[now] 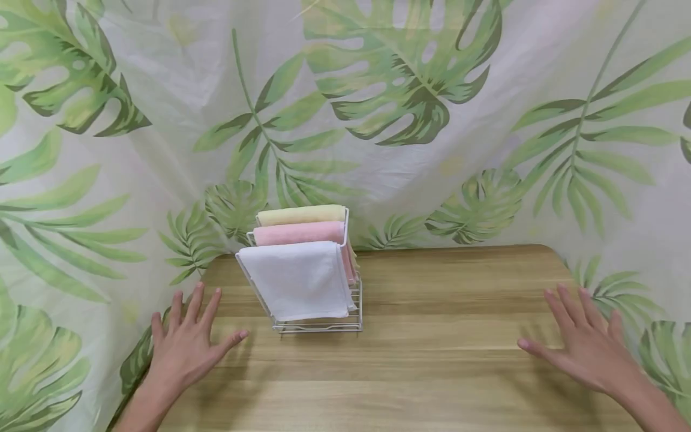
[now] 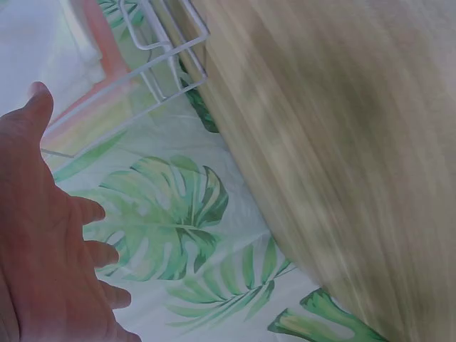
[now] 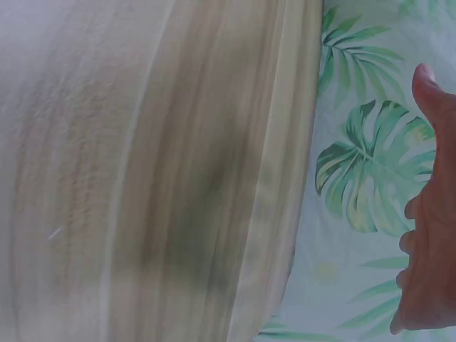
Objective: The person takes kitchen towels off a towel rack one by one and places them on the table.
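A white wire rack stands left of the middle of the table. Three folded cloths hang over its bars: a white towel in front, a pink towel behind it and a yellow towel at the back. To the left of the rack, my left hand is spread over the table edge, holding nothing. Far to the right, my right hand is likewise spread with bare fingers. In the left wrist view the rack shows past the thumb of the left hand.
The wooden table has rounded back corners. A leaf-patterned sheet rises directly behind it and also hangs along both sides.
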`<move>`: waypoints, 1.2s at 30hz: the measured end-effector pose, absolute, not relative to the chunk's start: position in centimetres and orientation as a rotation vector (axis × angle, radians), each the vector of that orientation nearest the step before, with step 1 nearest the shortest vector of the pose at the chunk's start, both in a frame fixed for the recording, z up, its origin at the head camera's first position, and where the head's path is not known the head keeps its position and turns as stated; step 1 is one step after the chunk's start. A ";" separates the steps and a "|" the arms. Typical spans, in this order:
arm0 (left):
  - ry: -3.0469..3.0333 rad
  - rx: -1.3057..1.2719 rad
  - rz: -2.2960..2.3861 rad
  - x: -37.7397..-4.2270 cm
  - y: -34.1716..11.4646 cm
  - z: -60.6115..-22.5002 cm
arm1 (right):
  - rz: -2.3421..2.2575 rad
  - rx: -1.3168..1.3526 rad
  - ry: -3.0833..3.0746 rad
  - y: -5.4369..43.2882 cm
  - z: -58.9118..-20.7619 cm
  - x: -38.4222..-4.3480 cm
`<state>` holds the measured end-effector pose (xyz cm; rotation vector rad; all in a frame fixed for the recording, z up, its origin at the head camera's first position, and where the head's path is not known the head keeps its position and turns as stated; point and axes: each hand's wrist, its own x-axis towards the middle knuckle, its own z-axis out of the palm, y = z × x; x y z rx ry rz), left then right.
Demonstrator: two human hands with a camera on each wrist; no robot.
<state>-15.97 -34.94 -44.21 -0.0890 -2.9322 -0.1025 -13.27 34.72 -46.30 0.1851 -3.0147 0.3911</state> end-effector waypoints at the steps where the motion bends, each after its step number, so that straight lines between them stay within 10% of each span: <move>1: -2.931 -0.093 -0.104 -16.1 -34.9 -44.1 | 0.396 0.192 -3.002 34.5 -46.2 -13.4; 36: -2.273 -0.551 -0.716 -19.8 -31.8 -38.3 | 0.800 0.462 -2.683 21.8 -41.9 -17.8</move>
